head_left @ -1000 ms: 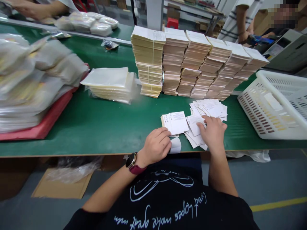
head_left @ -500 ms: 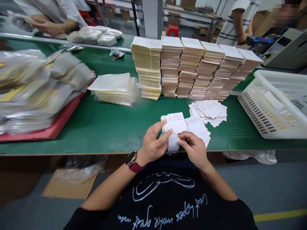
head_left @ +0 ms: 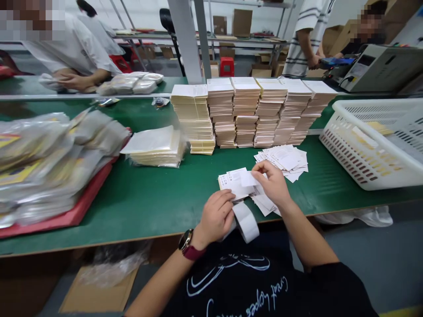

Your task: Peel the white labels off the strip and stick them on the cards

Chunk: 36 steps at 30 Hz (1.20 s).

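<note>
My left hand (head_left: 216,216) is curled round the edge of a roll of white labels (head_left: 248,224), which hangs at the table's front edge. Its fingertips lie against a small stack of printed white cards (head_left: 226,179). Between the thumb and fingers of my right hand (head_left: 272,182) is a single white label (head_left: 247,179), held over the top card. More loose cards (head_left: 264,204) lie fanned out under my right hand. Just behind it is a scattered heap of similar cards (head_left: 291,157).
Tall stacks of cards (head_left: 220,105) stand behind the heap. To the right is a white plastic basket (head_left: 366,149). Bagged sheets (head_left: 153,147) and a pile of filled plastic bags (head_left: 49,176) lie left. Co-workers stand across the green table (head_left: 158,202).
My right hand has moved up and away from the roll, with a label in its fingers. The roll has swung lower beside my left hand. The camera view has tilted up.
</note>
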### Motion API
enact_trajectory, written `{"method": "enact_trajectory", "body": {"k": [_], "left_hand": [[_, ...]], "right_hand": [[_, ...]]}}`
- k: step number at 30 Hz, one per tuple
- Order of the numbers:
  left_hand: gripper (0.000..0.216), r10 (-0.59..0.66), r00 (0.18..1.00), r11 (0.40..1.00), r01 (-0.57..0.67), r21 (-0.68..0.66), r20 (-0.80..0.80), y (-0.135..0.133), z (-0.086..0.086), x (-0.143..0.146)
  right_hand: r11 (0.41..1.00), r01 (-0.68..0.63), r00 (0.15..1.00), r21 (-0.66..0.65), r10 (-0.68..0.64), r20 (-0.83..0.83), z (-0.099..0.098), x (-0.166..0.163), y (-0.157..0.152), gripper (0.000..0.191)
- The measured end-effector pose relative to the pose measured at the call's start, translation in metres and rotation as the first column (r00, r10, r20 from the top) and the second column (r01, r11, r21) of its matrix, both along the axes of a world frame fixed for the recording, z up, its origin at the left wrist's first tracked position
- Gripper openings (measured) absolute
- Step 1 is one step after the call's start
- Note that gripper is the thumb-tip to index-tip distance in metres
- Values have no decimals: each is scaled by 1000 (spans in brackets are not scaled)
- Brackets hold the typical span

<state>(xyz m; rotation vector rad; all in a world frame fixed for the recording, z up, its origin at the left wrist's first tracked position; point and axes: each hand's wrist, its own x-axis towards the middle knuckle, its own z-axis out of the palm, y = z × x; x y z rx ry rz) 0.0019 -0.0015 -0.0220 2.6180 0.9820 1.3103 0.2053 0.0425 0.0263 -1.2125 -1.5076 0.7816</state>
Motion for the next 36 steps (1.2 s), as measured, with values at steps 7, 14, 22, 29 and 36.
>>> {"method": "enact_trajectory", "body": {"k": [7, 14, 22, 29, 36], "left_hand": [[14, -17, 998, 1000, 16, -17, -63, 1, 1, 3], [14, -5, 997, 1000, 3, -20, -75, 1, 2, 3], [12, -12, 993, 1000, 10, -15, -120, 2, 1, 3], [12, 16, 985, 1000, -14, 8, -170, 2, 2, 6], [14, 6, 992, 1000, -9, -24, -129, 4, 5, 4]], "right_hand": [[968, -97, 995, -231, 91, -36, -26, -8, 22, 8], [958, -102, 994, -268, 109, 11, -30, -8, 21, 9], [988, -33, 939, -152, 83, 334, -27, -11, 16, 9], [991, 125, 554, 56, -116, 825, -20, -19, 4, 36], [996, 80, 746, 42, -88, 660, -16, -4, 7, 40]]}}
